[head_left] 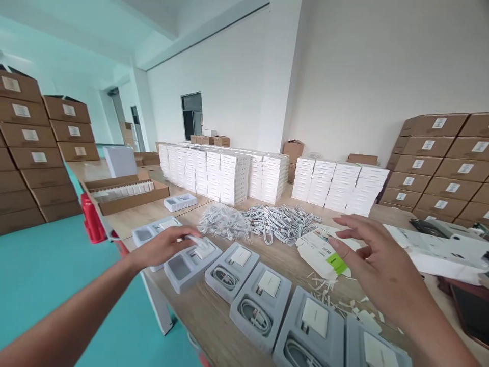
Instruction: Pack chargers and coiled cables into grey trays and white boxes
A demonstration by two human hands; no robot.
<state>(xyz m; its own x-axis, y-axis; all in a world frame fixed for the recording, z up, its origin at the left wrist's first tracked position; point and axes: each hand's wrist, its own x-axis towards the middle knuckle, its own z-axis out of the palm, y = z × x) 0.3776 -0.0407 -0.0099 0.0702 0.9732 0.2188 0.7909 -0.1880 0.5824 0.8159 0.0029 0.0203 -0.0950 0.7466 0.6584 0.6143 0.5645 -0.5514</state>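
Note:
My left hand (166, 247) is closed, pinching what looks like a white charging cable (196, 240), blurred by motion. It is over a grey tray (179, 285) that has a white charger in its far compartment and a bare near compartment. Fingers apart, my right hand (376, 260) hangs in the air with nothing in it, above a flattened printed carton (319, 250). In the row towards the right, trays such as this one (262, 306) hold a white charger (268, 283) and a coiled cable (255, 316).
Beyond my hands lie loose white cables (280, 221) and crumpled clear bags (225, 221). Stacked white boxes (229, 176) line the table's back. Paper scraps (324, 295) lie at centre right. A brown carton (126, 193) stands at left, and a phone-like dark object (471, 311) at right.

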